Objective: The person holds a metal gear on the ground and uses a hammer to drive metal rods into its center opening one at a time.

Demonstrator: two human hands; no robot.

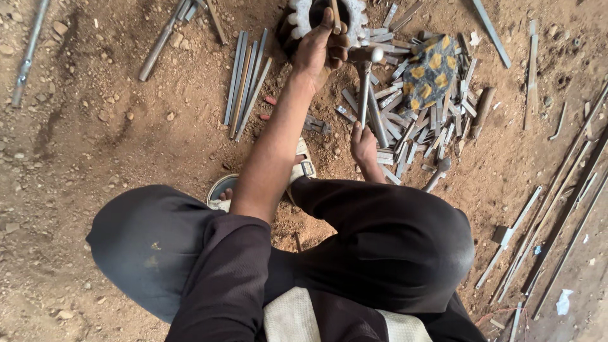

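Observation:
I squat on a dirt floor. My left hand (322, 45) reaches forward and grips a short metal piece (336, 14) held upright over a large toothed gear wheel (303, 16) that lies on the ground. My right hand (363, 144) holds the handle of a hammer (366, 76); its head hangs just right of my left hand, above the ground. A pile of short cut metal strips (405, 123) lies under and to the right of the hammer.
A yellow-and-black patterned cloth (430, 73) lies on the strip pile. A bundle of flat bars (246, 82) lies left of my arm. Long rods (557, 209) lie at the right, a pipe (26, 54) at far left, and a second hammer (438, 172) by the pile.

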